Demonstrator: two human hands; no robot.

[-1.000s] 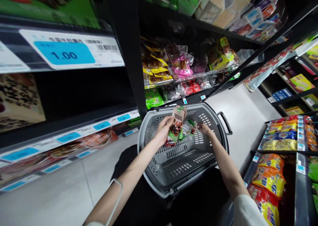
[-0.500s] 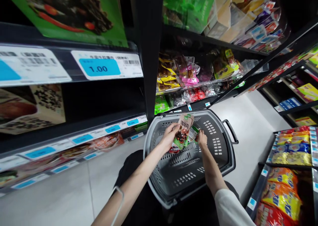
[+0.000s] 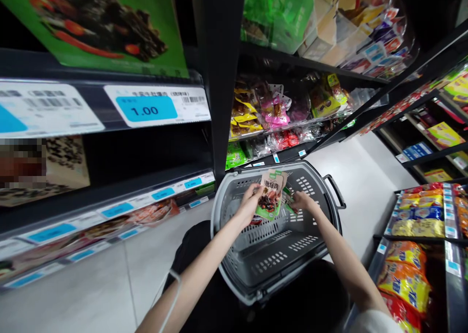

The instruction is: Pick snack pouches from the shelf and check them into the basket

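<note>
My left hand [image 3: 252, 202] is closed on a snack packet [image 3: 269, 196] with a beige top, a food picture and a green lower edge. More packets seem to lie just behind it, but how many is hidden. My right hand [image 3: 301, 201] pinches a green packet [image 3: 287, 199] to the right of the first. Both hands are over the grey shopping basket [image 3: 241, 294], which stands between my legs. A small red packet [image 3: 256, 220] shows below my left hand, partly covered.
Dark shelving with price labels [image 3: 144, 110] rises on the left. Ahead, shelves hold yellow packets [image 3: 245, 116] and pink packets [image 3: 278, 112]. A low rack with orange bags [image 3: 404, 274] stands at the right. The basket's black handle [image 3: 334, 191] sticks out to the right.
My right forearm has swung outward to the right, and its hand has shifted slightly right. My left hand still holds the packet, now more face-on. The view has shifted a little.
</note>
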